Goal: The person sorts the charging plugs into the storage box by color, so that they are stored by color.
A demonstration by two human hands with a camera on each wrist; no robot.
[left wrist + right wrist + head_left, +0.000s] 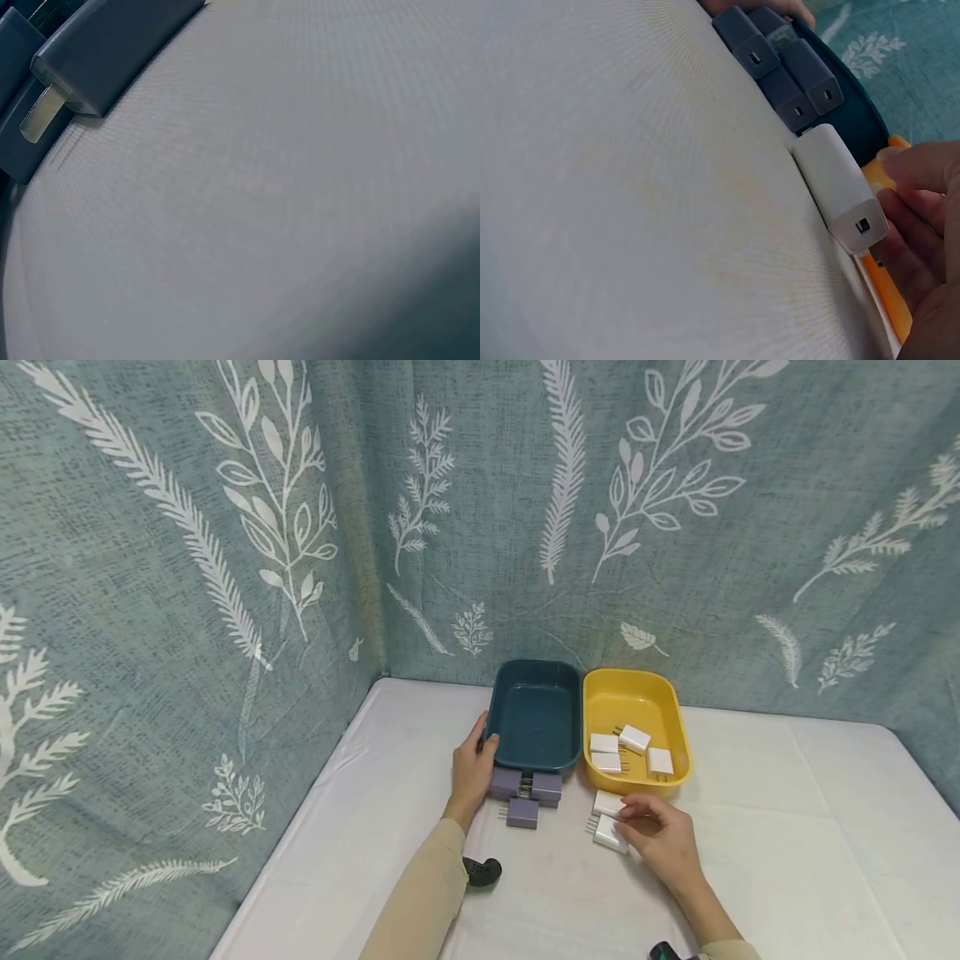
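Observation:
My left hand rests against the left side of the dark blue tray, fingers fairly straight. My right hand is at the right ends of two white plug adapters, an upper one and a lower one, in front of the yellow tray. In the right wrist view, the fingers of my right hand are loosely bent beside a white adapter, with the thumb apart from it. Purple-grey adapters lie stacked before the blue tray; the left wrist view shows some closely.
Several white adapters lie inside the yellow tray, while the blue tray holds nothing visible. Black devices are at my left wrist and right wrist. A patterned curtain stands behind the white-covered table.

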